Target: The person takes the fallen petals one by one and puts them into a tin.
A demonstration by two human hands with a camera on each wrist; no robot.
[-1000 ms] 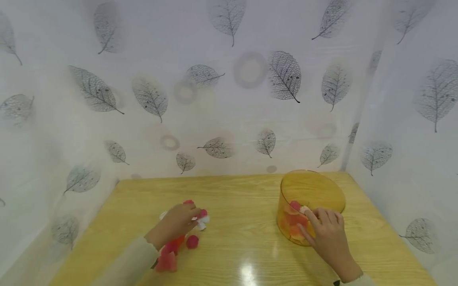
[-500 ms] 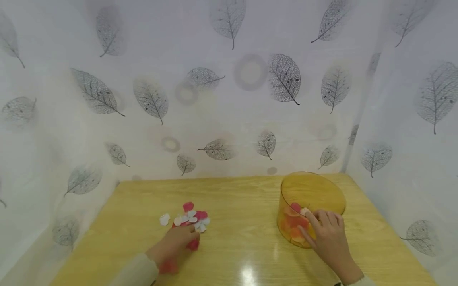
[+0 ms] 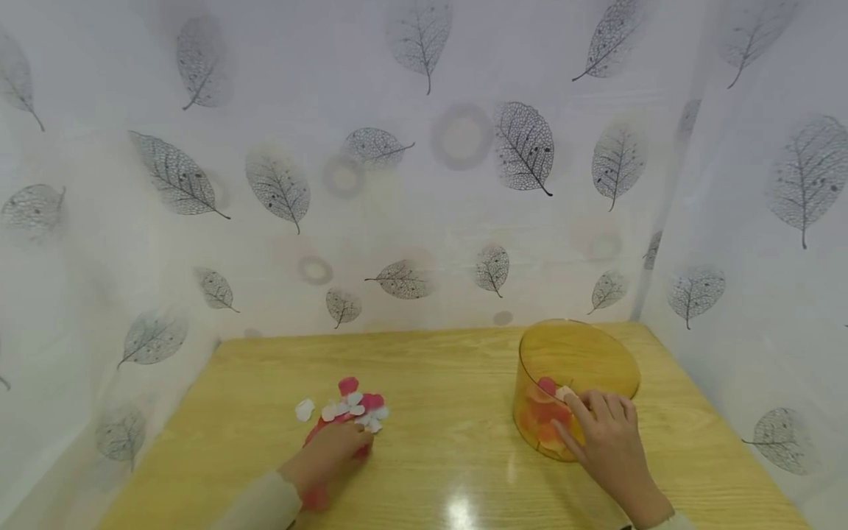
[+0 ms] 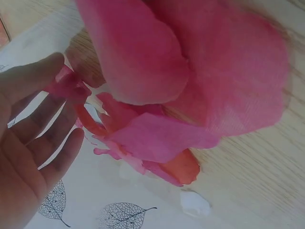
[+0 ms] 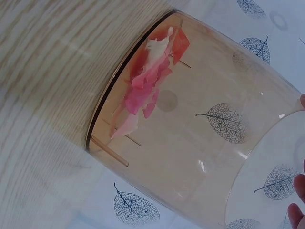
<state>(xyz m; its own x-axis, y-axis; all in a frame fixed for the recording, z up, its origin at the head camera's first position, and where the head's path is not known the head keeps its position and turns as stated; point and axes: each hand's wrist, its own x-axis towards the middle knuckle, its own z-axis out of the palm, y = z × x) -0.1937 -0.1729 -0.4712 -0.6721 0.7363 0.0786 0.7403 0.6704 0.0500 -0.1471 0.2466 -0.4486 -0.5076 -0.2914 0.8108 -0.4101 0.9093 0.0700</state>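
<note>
The left hand (image 3: 334, 447) is at the left part of the wooden desk (image 3: 450, 397), low over a small heap of petals (image 3: 356, 409). In the left wrist view, the thumb and the forefinger pinch one dark pink petal (image 4: 66, 82), and the other fingers are spread apart. The heap is made of pink, red and white petals, which partly lie one over another. One white petal (image 3: 305, 410) lies alone to the left of this heap. Two large pink petals (image 4: 143, 52) fill the upper part of the left wrist view, and below the left wrist a pink patch looks blurred in the head view.

The right hand (image 3: 612, 442) holds the near rim of an amber transparent container (image 3: 559, 340) – the thumb lies along the outer wall, and the fingers go over the edge. The container stands upright at the right part of the desk, well apart from the heap. Pink, orange and whitish petals (image 5: 143, 81) are gathered at its bottom.

Behind the desk and at its sides hangs a pale sheet (image 3: 437, 213) with dark leaf prints.
</note>
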